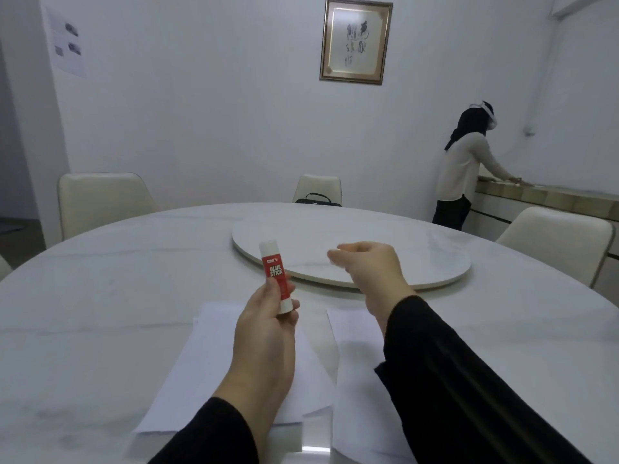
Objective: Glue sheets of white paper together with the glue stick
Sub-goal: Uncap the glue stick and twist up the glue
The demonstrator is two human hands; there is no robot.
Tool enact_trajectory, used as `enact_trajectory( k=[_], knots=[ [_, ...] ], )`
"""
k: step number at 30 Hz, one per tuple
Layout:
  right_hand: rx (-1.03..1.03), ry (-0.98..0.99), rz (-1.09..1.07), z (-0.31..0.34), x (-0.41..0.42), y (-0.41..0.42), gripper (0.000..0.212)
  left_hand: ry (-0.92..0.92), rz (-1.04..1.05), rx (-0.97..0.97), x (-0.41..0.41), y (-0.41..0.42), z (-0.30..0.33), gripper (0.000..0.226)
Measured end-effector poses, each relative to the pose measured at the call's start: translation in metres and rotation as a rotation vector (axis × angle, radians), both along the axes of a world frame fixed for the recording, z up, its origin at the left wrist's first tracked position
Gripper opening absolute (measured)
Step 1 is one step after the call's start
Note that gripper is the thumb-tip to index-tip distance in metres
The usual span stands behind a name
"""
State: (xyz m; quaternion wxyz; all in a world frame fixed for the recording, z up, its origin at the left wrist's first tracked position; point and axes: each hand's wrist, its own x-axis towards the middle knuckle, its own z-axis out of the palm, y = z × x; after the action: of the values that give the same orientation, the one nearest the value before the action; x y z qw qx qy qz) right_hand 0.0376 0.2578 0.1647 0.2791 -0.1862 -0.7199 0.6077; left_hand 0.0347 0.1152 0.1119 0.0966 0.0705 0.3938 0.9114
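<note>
The left hand (268,326) gripped the capped glue stick (277,275) upright above the paper sheets (214,346), presenting its cap to the loosely curled, empty right hand (371,266).

A big round white tabletop (100,296) fills the near part of the room. A flat round turning plate (418,256) sits in its middle. Three cream chairs stand around the far side: one on the left (100,202), one in the middle (318,187) with a black bag (316,198) on it, and one on the right (556,239). A framed picture (355,40) hangs on the far wall. Paper notes (67,45) are stuck on the left wall. A person (462,169) stands far right, leaning on a counter (552,195).
</note>
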Motion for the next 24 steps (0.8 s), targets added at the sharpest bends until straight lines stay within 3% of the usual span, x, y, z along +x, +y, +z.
enact_trajectory(
  k=[4,12,14,17,21,24],
  knots=[
    [0.306,-0.198,0.002,-0.031,-0.03,0.007,0.022,0.017,0.113,-0.128,0.0,0.002,-0.004,0.023],
    [0.506,-0.222,-0.051,-0.075,-0.046,0.009,0.025,0.15,0.079,-0.233,0.002,0.01,-0.009,0.02],
    [0.484,-0.165,-0.078,-0.07,-0.042,0.009,0.031,0.179,0.046,-0.231,0.003,0.009,-0.01,0.02],
    [0.399,-0.047,-0.146,-0.044,-0.024,0.009,0.013,0.201,-0.011,-0.214,0.004,0.006,-0.007,0.019],
    [0.304,-0.108,0.141,-0.023,0.021,-0.003,0.033,0.239,-0.023,-0.215,0.004,0.002,-0.001,0.023],
    [0.323,0.0,0.232,-0.033,0.055,-0.026,0.036,0.251,-0.061,-0.144,0.006,-0.001,0.005,0.025]
  ],
)
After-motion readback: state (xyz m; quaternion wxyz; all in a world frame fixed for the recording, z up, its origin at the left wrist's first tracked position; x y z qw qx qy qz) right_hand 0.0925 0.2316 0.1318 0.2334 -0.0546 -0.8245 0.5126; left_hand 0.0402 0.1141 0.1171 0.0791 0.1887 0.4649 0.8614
